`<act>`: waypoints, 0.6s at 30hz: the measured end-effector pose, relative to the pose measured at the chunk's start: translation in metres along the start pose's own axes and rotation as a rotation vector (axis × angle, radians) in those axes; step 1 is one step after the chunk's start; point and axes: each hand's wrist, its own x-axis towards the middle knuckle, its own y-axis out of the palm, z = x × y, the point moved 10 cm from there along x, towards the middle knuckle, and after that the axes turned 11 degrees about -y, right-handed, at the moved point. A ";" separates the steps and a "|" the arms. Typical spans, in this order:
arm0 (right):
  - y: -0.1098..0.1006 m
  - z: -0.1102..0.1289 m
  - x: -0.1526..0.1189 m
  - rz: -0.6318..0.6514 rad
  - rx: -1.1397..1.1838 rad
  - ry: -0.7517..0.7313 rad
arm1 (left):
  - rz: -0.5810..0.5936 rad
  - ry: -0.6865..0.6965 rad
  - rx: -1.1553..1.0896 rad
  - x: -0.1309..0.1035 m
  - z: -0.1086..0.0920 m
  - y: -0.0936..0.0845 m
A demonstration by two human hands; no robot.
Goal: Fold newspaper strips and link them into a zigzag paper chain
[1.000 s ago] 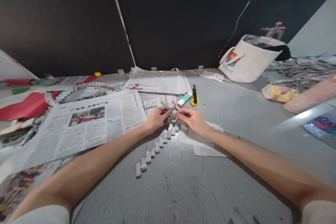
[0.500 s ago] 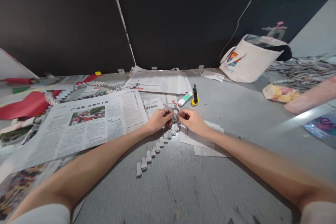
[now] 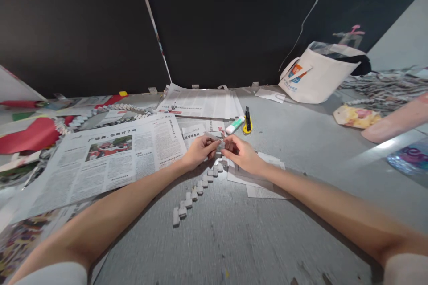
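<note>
Between both hands is a small folded strip of newspaper (image 3: 214, 137). My left hand (image 3: 201, 151) pinches its left part, and my right hand (image 3: 241, 153) has thumb and fingers closed on its right end. Just below them a zigzag chain of folded newspaper links (image 3: 194, 193) lies on the grey tabletop (image 3: 214, 240), running down to the left. Its upper end comes close under my fingers; whether it joins the strip I cannot tell. Beyond my right hand lie a green and white glue stick (image 3: 235, 125) and a yellow and black utility knife (image 3: 247, 121).
At left a newspaper sheet (image 3: 113, 156) is spread out, with red paper (image 3: 30, 136) and another folded-paper chain (image 3: 80, 120) behind it. A newspaper stack (image 3: 200, 102) lies at the back. Cut paper pieces (image 3: 267, 191) rest under my right wrist. A white bag (image 3: 317, 80) stands back right.
The strip in my fingers has turned to lie more level, a little above the chain's end. My right hand has shifted slightly and its fingers have lifted. The chain stays put.
</note>
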 end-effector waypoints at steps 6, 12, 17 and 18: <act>0.002 0.004 -0.001 -0.001 0.042 -0.067 | -0.019 -0.025 -0.044 0.000 0.002 -0.001; 0.004 -0.004 0.003 0.080 0.034 -0.004 | 0.049 0.014 -0.012 -0.003 -0.005 0.004; 0.006 0.001 0.001 0.123 0.078 0.010 | 0.087 0.039 0.035 -0.005 -0.009 0.008; 0.006 0.001 0.000 0.130 0.086 0.010 | 0.095 0.039 0.040 -0.006 -0.009 0.009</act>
